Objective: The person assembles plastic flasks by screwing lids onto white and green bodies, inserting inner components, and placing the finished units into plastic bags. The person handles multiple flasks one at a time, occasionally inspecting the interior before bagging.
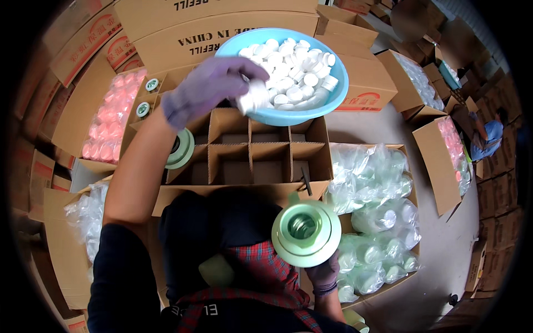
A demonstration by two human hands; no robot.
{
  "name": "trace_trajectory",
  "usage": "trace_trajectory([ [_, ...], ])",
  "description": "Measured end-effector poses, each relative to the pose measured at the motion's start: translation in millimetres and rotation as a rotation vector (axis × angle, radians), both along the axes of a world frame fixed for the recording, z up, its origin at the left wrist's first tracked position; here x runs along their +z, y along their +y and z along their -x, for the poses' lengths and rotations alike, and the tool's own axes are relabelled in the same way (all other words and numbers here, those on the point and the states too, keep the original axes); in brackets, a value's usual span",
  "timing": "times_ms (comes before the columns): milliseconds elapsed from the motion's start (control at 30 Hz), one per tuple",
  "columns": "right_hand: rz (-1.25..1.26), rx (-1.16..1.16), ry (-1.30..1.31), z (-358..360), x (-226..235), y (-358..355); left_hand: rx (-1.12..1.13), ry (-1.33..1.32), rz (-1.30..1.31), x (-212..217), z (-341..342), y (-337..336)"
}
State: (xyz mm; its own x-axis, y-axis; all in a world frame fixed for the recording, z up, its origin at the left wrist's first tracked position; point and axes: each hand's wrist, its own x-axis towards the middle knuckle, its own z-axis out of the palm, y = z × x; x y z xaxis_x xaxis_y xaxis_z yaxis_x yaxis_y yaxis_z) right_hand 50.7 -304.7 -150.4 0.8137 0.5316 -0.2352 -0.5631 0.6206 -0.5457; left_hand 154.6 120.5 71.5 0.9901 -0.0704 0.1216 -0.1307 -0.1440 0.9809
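My left hand (214,86), in a purple glove, is closed around a white stopper (255,97) at the near-left rim of a light-blue basin (342,91); the stopper is slightly blurred. White round stoppers (286,69) are heaped inside the basin. Low on the right, my gloved right hand (323,275) grips a pale green thermos flask (319,250) from beneath. The flask's mouth faces up, uncovered, showing a shiny inside. Between my hands stands a divided carton (250,161) with bare compartments, and another green flask (180,151) sits at its left side.
At left, a carton holds rows of pink-red caps (111,116). Plastic-bagged pale green pieces (372,222) fill a carton at right. Stacked boxes (222,28) rise behind the basin. Farther right, a person in blue (488,139) is beside more open cartons.
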Motion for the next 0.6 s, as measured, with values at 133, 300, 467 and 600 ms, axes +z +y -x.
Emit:
trace_trajectory([
  [133, 0.877, -0.172, -0.775, -6.7, 4.8, 6.5, -0.142, -0.226, -0.143, -24.9, 120.0, -52.6],
  [300, 1.322, -0.275, -1.444, 6.1, 23.3, 6.9, 0.387, -0.516, -0.369, -47.4, 188.8, -99.9],
  [467, 1.372, -0.260, -1.532, 32.4, 36.4, 15.2, 0.384, -0.431, -0.092, -66.1, 212.8, -105.8],
  [600, 1.197, -0.255, -1.483, 39.0, 35.3, 23.7, 0.046, -0.281, 0.319, -73.1, 231.6, -110.7],
])
